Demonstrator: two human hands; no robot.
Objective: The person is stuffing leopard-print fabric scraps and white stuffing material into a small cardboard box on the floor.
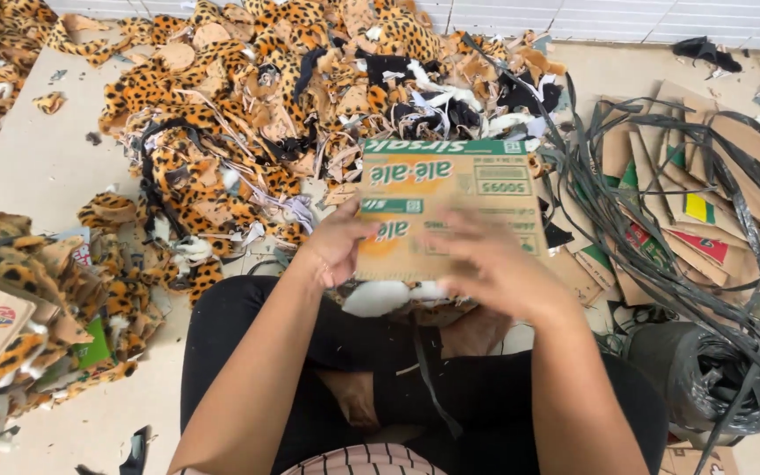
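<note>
Cardboard, a flat tan printed piece with a green band (450, 207) held over the lap, left hand (338, 249) gripping its left edge, right hand (493, 268) blurred, fingers curled across its lower front, leopard-print fabric scraps (222, 114) heaped on the floor beyond, black plastic straps (661, 220) at right.

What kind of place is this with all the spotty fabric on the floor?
Probably a small workshop floor where fabric goods get cut or packed. A big heap of leopard-print fabric scraps covers the floor, flattened cardboard pieces and black plastic straps lie at the right, and both hands hold a cardboard sheet.
</note>
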